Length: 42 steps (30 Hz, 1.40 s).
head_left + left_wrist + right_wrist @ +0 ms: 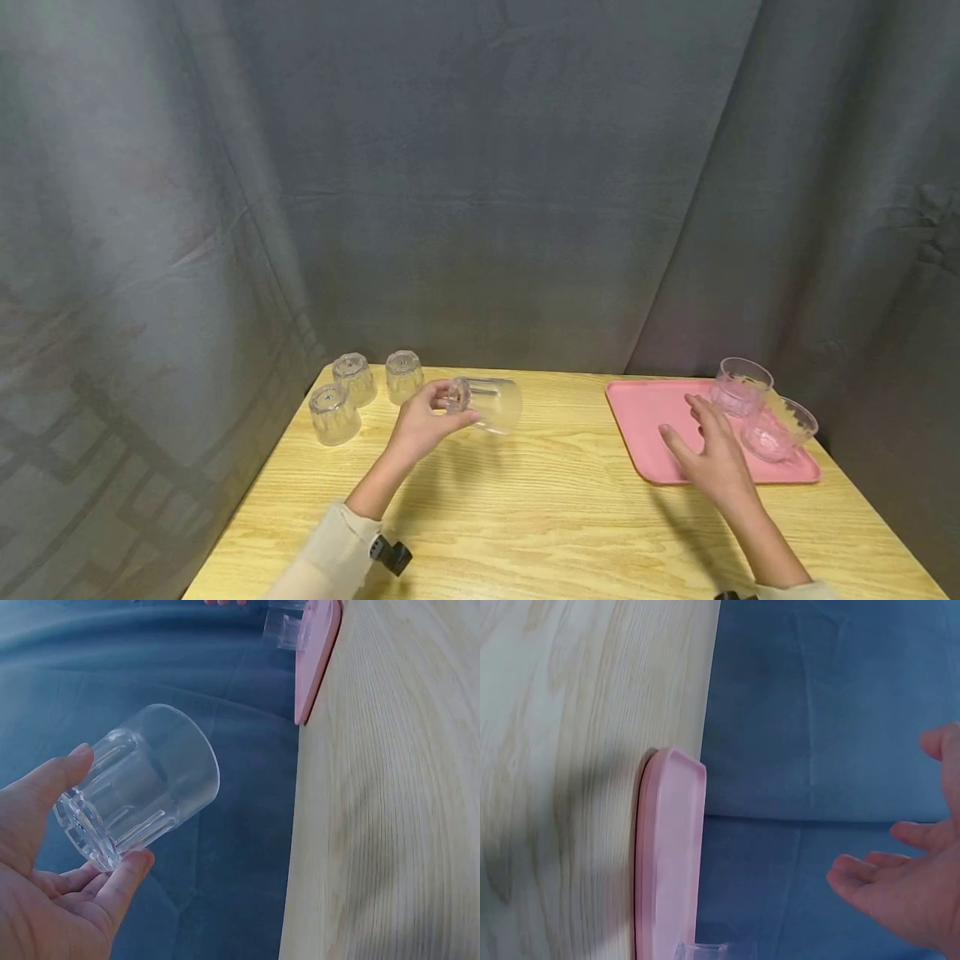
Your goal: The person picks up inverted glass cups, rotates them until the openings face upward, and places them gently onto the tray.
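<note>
In the head view my left hand (422, 423) grips a clear glass (491, 404) near its base and holds it on its side above the table, mouth toward the right. The left wrist view shows thumb and fingers on opposite sides of the faceted base of that glass (142, 780). My right hand (712, 457) is raised over the pink tray (660, 417), fingers spread and holding nothing. Two more clear glasses, one farther back (741, 387) and one nearer (778, 429), are on the tray's right part, beside the right hand.
At the table's back left, three clear glasses stand upside down: one in front (334, 415), one behind it (355, 380) and one to the right (404, 377). A grey curtain (480, 183) hangs behind the wooden table (555, 533).
</note>
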Each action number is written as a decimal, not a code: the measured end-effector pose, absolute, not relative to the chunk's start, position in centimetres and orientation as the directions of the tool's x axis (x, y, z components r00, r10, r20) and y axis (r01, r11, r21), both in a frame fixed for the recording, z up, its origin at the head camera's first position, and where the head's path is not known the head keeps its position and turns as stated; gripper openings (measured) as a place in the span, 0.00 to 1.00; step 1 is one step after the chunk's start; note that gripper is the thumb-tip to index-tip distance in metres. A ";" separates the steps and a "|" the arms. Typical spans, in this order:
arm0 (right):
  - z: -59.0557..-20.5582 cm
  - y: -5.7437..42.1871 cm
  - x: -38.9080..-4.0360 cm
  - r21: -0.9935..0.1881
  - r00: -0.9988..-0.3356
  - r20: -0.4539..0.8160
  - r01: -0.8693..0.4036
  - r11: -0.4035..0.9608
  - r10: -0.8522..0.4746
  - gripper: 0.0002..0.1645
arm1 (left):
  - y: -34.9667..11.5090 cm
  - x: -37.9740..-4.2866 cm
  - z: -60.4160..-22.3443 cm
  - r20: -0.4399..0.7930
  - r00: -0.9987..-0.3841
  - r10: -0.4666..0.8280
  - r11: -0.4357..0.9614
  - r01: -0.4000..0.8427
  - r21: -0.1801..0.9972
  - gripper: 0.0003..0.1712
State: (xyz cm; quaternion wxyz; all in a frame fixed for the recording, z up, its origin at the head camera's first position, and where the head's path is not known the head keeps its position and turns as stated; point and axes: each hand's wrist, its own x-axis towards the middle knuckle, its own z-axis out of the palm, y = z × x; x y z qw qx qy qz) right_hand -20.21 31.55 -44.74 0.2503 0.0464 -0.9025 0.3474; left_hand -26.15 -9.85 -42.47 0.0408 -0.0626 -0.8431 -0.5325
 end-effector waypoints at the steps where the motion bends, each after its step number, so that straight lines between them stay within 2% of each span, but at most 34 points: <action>1: -44.7 31.4 -20.1 -0.609 -0.870 0.484 -0.260 0.750 0.091 0.40 | -9.7 -26.1 -42.5 0.138 -0.988 0.067 0.424 0.153 0.893 0.45; 18: -44.3 28.9 -19.8 -0.633 -0.834 0.549 -0.376 0.677 0.050 0.38 | -8.0 -25.3 -43.4 0.147 -0.982 0.115 0.282 0.174 0.944 0.44; 26: -44.1 27.5 -19.7 -0.640 -0.829 0.559 -0.411 0.650 0.026 0.37 | -6.8 -24.9 -43.6 0.158 -0.981 0.116 0.215 0.180 0.960 0.40; 33: -43.8 26.6 -19.4 -0.650 -0.840 0.542 -0.404 0.644 0.020 0.38 | -6.2 -24.9 -43.7 0.162 -0.979 0.123 0.186 0.183 0.965 0.41; 42: -43.7 25.3 -19.1 -0.663 -0.847 0.532 -0.412 0.625 0.007 0.37 | -5.1 -24.6 -43.8 0.164 -0.973 0.165 0.074 0.178 0.981 0.39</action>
